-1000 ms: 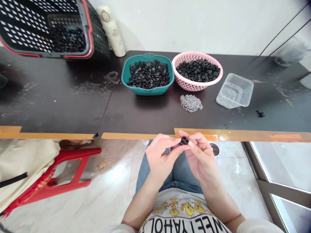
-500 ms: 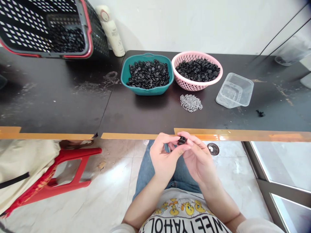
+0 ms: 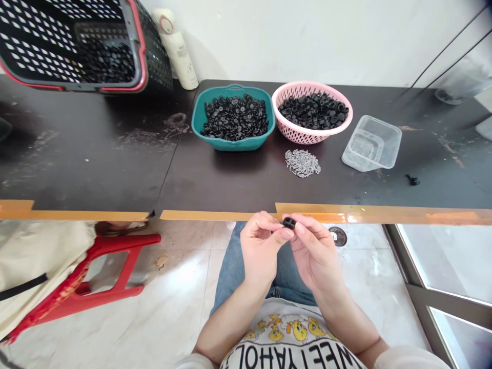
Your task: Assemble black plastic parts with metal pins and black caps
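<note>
Two hands are up close, so what sits between them?

A small black plastic piece (image 3: 289, 223), held just near of the table's (image 3: 115, 169) front edge, above the lap of the blue jeans (image 3: 234, 277).

How does the grip stand?

Pressed together on both sides: the left hand (image 3: 261, 248) and the right hand (image 3: 315, 253) pinch that piece between them at the fingertips, palms turned inward.

And just beyond the hands?

A strip of amber tape (image 3: 346, 213) runs along the table's near edge. Farther on, a small heap of metal pins (image 3: 303, 163) lies in front of a pink plastic colander (image 3: 338, 120) of black caps. Left of the colander sits a teal tub (image 3: 230, 145) of black discs; to its right, a clear plastic tray (image 3: 371, 143).

Farther out?

At far left, a black perforated crate with a red rim (image 3: 154, 51) holds more black pieces, a white bottle (image 3: 177, 56) just beside it. At near left, a red stool (image 3: 115, 261) stands partly under a cream cloth (image 3: 38, 266).
</note>
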The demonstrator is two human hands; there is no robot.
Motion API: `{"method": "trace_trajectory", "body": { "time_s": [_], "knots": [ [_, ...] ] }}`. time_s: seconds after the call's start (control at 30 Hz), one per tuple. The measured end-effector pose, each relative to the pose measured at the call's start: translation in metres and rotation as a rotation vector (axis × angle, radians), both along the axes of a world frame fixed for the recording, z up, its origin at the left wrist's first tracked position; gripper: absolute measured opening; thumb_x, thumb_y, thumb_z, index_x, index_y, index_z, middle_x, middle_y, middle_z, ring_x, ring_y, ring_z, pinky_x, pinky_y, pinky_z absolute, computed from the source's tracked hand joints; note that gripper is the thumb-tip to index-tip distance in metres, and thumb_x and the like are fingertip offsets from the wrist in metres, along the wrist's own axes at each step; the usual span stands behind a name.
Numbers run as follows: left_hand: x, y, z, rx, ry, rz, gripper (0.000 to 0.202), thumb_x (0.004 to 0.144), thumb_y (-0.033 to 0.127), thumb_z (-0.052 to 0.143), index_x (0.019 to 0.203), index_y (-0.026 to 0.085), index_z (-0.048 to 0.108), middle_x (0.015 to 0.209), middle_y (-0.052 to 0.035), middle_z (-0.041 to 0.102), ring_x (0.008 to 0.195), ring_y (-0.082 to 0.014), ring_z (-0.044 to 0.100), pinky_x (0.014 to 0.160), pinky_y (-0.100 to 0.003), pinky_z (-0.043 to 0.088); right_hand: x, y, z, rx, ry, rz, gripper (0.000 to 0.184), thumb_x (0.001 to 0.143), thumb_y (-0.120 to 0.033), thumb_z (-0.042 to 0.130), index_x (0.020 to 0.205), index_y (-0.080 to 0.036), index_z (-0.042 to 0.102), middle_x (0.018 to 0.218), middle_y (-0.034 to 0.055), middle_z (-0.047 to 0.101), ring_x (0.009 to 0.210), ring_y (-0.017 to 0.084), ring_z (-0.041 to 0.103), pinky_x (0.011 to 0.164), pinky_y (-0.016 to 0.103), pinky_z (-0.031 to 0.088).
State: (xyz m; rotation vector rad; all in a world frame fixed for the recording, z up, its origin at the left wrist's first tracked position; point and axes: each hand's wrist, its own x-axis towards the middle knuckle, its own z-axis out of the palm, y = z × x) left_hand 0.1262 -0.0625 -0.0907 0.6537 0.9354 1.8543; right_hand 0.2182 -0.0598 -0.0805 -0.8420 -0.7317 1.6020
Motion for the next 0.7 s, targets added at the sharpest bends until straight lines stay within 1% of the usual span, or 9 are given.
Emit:
{"method": "trace_trajectory", "body": {
  "time_s": [0.1,0.23,0.3,0.33,0.4,0.47,0.53,0.6,0.7],
  "knots": [
    [0.003,0.000,0.000,0.015,-0.016,0.009,0.043,0.066,0.040,0.094,0.061,0.017,0.058,0.061,0.0058,0.054,0.055,-0.0056,0.053,0.059,-0.017,0.048,0.000,-0.001,-0.001,0.011,-0.007,-0.020,0.013,0.081,-0.032,0.085,0.093,-0.032,0.083,0.095,-0.0005,0.080,0.085,0.015,0.073,0.080,0.027,0.060],
    [0.006,-0.001,-0.004,0.019,0.016,0.032,0.045,0.066,0.047,0.093,0.070,0.019,0.058,0.069,0.0048,0.054,0.062,-0.0076,0.056,0.063,-0.019,0.052,-0.001,-0.002,-0.001,0.005,-0.031,0.001,0.013,0.083,-0.035,0.083,0.096,-0.032,0.083,0.095,0.0008,0.080,0.088,0.018,0.074,0.085,0.033,0.061],
    [0.007,-0.001,-0.007,0.031,0.057,0.063,0.048,0.064,0.054,0.092,0.087,0.023,0.065,0.082,0.0019,0.060,0.073,-0.0105,0.062,0.071,-0.022,0.056,0.000,-0.003,0.000,0.029,-0.025,0.018,0.013,0.084,-0.037,0.082,0.096,-0.033,0.083,0.096,0.0014,0.080,0.090,0.020,0.074,0.086,0.034,0.061],
    [0.007,-0.002,-0.008,0.044,0.089,0.060,0.054,0.064,0.059,0.090,0.099,0.024,0.067,0.093,-0.0012,0.065,0.084,-0.0136,0.066,0.079,-0.025,0.059,0.000,-0.004,0.000,0.048,-0.020,0.026,0.015,0.083,-0.038,0.083,0.097,-0.033,0.083,0.096,0.0013,0.080,0.090,0.019,0.074,0.085,0.034,0.061],
    [0.005,-0.004,-0.008,0.086,0.159,-0.011,0.066,0.070,0.066,0.082,0.120,0.027,0.066,0.118,-0.0084,0.068,0.108,-0.0213,0.069,0.096,-0.033,0.059,0.001,-0.005,0.000,0.093,-0.008,0.047,0.022,0.077,-0.038,0.088,0.098,-0.034,0.083,0.096,0.0007,0.080,0.086,0.018,0.074,0.081,0.031,0.062],
    [0.004,-0.007,-0.006,0.147,0.203,-0.138,0.066,0.078,0.065,0.075,0.132,0.028,0.064,0.131,-0.0115,0.067,0.118,-0.0254,0.067,0.102,-0.038,0.058,0.001,-0.005,0.001,0.117,0.003,0.091,0.029,0.071,-0.039,0.092,0.099,-0.035,0.083,0.094,0.0002,0.080,0.080,0.017,0.074,0.075,0.028,0.063],
    [0.002,-0.010,-0.004,0.200,0.208,-0.223,0.057,0.083,0.060,0.072,0.129,0.028,0.067,0.126,-0.0106,0.072,0.119,-0.0266,0.069,0.104,-0.040,0.058,0.001,-0.004,0.001,0.104,0.017,0.136,0.031,0.067,-0.040,0.094,0.096,-0.035,0.083,0.089,-0.0004,0.081,0.072,0.016,0.073,0.069,0.026,0.063],
    [0.002,-0.010,-0.003,0.244,0.196,-0.244,0.051,0.083,0.059,0.072,0.122,0.027,0.071,0.119,-0.0096,0.075,0.116,-0.0279,0.071,0.105,-0.042,0.058,0.000,-0.003,0.001,0.076,0.028,0.161,0.030,0.064,-0.042,0.095,0.091,-0.035,0.084,0.083,-0.0008,0.080,0.065,0.016,0.072,0.064,0.026,0.062],
    [0.001,-0.010,-0.002,0.274,0.202,-0.249,0.055,0.081,0.063,0.069,0.121,0.026,0.072,0.119,-0.0116,0.075,0.112,-0.0301,0.073,0.100,-0.044,0.061,-0.001,-0.001,0.001,0.073,0.021,0.160,0.026,0.066,-0.044,0.094,0.088,-0.034,0.083,0.078,-0.0006,0.079,0.062,0.016,0.070,0.062,0.028,0.062]
  ]
}}
